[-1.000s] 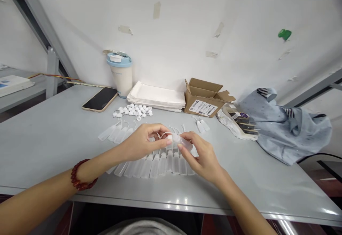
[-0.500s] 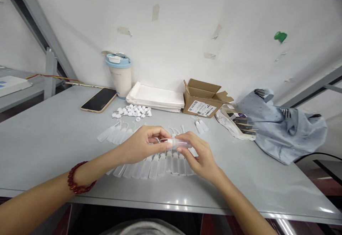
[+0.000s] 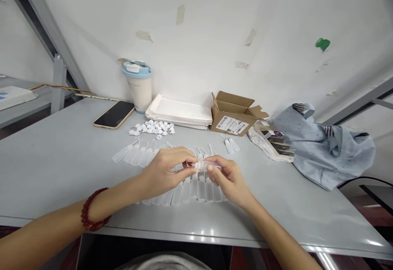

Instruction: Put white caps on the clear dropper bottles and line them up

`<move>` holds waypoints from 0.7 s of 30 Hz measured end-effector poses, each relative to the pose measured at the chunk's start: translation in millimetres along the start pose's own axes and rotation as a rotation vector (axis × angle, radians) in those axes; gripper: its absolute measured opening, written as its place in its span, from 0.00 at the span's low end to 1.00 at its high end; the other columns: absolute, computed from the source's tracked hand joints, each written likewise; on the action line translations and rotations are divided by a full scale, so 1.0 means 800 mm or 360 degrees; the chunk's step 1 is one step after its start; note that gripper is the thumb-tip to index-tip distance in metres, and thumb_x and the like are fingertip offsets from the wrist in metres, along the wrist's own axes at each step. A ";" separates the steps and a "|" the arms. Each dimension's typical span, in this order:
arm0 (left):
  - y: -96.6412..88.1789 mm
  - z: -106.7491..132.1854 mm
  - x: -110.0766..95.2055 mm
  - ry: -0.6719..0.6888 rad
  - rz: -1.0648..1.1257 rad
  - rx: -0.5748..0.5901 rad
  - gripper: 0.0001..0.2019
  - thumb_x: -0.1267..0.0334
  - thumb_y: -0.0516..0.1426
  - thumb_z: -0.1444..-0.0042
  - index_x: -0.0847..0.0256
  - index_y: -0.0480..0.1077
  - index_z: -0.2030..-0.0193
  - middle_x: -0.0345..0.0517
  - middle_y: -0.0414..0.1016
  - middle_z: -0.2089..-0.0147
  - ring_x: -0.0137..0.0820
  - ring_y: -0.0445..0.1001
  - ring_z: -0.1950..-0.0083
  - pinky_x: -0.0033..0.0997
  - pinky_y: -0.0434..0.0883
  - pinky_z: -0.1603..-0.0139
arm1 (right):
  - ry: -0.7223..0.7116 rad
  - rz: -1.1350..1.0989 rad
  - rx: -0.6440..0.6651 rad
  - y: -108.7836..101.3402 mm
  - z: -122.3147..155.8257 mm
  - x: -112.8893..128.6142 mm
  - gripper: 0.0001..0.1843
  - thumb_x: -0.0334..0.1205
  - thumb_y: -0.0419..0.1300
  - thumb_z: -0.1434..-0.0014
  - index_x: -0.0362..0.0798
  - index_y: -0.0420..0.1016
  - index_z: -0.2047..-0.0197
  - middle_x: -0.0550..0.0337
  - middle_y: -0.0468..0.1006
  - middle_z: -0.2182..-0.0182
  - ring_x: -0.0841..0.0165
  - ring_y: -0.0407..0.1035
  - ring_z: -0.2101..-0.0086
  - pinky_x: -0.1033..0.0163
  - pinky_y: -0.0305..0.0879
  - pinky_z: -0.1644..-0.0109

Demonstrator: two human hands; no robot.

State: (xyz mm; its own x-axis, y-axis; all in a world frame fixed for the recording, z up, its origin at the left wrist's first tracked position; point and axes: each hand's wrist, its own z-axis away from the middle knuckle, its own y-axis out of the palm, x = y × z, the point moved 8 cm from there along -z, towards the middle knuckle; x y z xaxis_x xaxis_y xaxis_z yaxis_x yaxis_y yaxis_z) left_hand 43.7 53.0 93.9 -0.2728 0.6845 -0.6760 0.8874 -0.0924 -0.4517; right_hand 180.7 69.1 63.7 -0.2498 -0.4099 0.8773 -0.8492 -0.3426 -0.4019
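A: Since half a second ago, we see the small translucent plastic bottle (image 3: 202,164) turned so its body shows as a thinner sliver, and the right hand (image 3: 229,178) curled tighter.

B: Where do we find it now?

A: Held between both hands, above the near row of translucent flat plastic bottles (image 3: 186,190). The left hand (image 3: 166,167) pinches its white end on the left, thumb and fingertips nearly together; the right grips the body between thumb and bent fingers.

B: Can we tell whether a cap is seated there?

A: We cannot; the fingertips cover the join. The left hand and wrist also hide part of both bottle rows, and our forearms run out of the picture at the near edge.

B: Any writing?

A: The brown cardboard box (image 3: 250,119) at the far side bears a white printed label (image 3: 232,125), too small for us to read. The cream cup with a blue lid (image 3: 139,91), far left, carries faint blue lettering we cannot make out. A purple round sticker (image 3: 278,133) marks the clear packet (image 3: 276,144) on the right, its print illegible too.
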 end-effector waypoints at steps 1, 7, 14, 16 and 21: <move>0.000 0.000 0.000 -0.0001 -0.0001 -0.0007 0.04 0.71 0.60 0.45 0.68 0.76 0.64 0.47 0.77 0.68 0.27 0.74 0.69 0.27 0.71 0.64 | 0.0007 -0.0007 -0.0001 0.000 0.000 0.000 0.15 0.45 0.54 0.36 0.44 0.76 0.61 0.60 0.74 0.73 0.77 0.58 0.80 0.70 0.52 0.79; 0.000 -0.001 0.016 -0.0405 0.0170 0.0076 0.06 0.65 0.60 0.44 0.60 0.77 0.60 0.40 0.78 0.67 0.26 0.73 0.68 0.22 0.70 0.68 | -0.0150 0.0121 -0.0062 -0.004 0.001 0.014 0.11 0.41 0.56 0.37 0.45 0.75 0.56 0.57 0.77 0.66 0.73 0.67 0.73 0.68 0.63 0.71; 0.019 0.010 0.040 -0.0915 0.0678 0.0270 0.10 0.57 0.59 0.43 0.61 0.76 0.60 0.40 0.76 0.70 0.25 0.72 0.73 0.23 0.70 0.71 | -0.0544 0.0390 -0.0162 -0.005 0.006 0.035 0.10 0.35 0.58 0.38 0.48 0.72 0.53 0.57 0.78 0.65 0.70 0.70 0.68 0.65 0.66 0.66; 0.024 0.011 0.042 -0.0975 0.0718 0.0337 0.10 0.57 0.60 0.44 0.62 0.76 0.62 0.41 0.76 0.71 0.25 0.71 0.74 0.24 0.70 0.70 | -0.0649 0.0458 -0.0184 -0.004 0.008 0.040 0.11 0.35 0.57 0.38 0.48 0.72 0.52 0.56 0.77 0.66 0.69 0.69 0.70 0.65 0.66 0.68; 0.022 0.011 0.041 -0.0935 0.0664 0.0278 0.09 0.60 0.60 0.45 0.64 0.75 0.64 0.41 0.74 0.73 0.26 0.70 0.75 0.25 0.70 0.74 | -0.0644 0.0553 -0.0168 0.000 0.009 0.038 0.11 0.38 0.56 0.36 0.48 0.71 0.51 0.55 0.78 0.67 0.69 0.70 0.70 0.64 0.67 0.69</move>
State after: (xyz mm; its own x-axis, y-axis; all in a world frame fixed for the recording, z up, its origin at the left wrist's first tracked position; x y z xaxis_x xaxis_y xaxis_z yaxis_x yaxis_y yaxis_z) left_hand 47.1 67.7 59.0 -0.1230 0.0724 -0.9898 0.9022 -0.4074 -0.1419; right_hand 176.7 50.6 88.8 -0.3428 -0.7836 0.5181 -0.7959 -0.0507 -0.6034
